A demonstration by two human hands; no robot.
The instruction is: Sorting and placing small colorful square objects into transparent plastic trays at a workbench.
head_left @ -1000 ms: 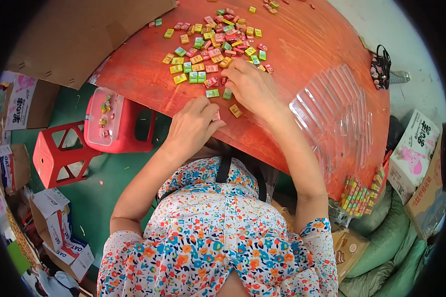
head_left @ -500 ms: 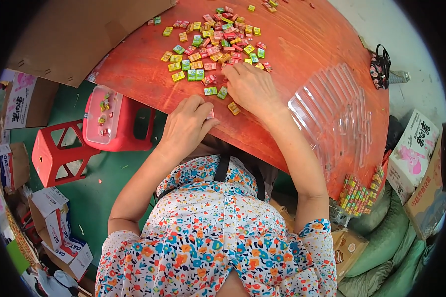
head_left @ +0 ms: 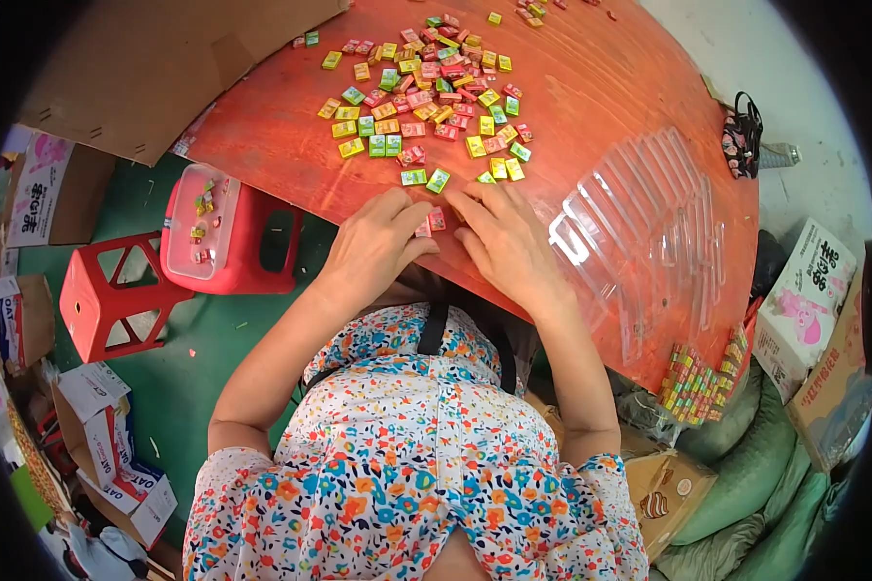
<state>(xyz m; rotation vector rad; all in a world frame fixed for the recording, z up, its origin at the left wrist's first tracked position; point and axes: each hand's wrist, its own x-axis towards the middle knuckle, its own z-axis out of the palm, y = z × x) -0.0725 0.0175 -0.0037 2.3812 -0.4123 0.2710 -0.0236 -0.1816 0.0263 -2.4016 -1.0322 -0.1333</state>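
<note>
On the red table's near edge, my left hand is closed, thumb and fingers around a small pink box. A second small pink box sits right beside it, at the curled fingertips of my right hand, which appears to pinch it. The fingers partly cover both boxes. Just beyond the hands lie a green box and another green box. Yellow boxes rest past the right fingers. Farther back spreads a loose heap of small pink, yellow, green and orange boxes.
Clear plastic trays fan out at the right of the table. Packed rows of small boxes stand at its right corner. A large cardboard box borders the far left. A clear tub rests on a red stool.
My right hand has drawn back from the heap toward my left hand, and a pink box now shows between them. Yellow and other boxes it covered are now visible. The left hand shifted slightly right.
</note>
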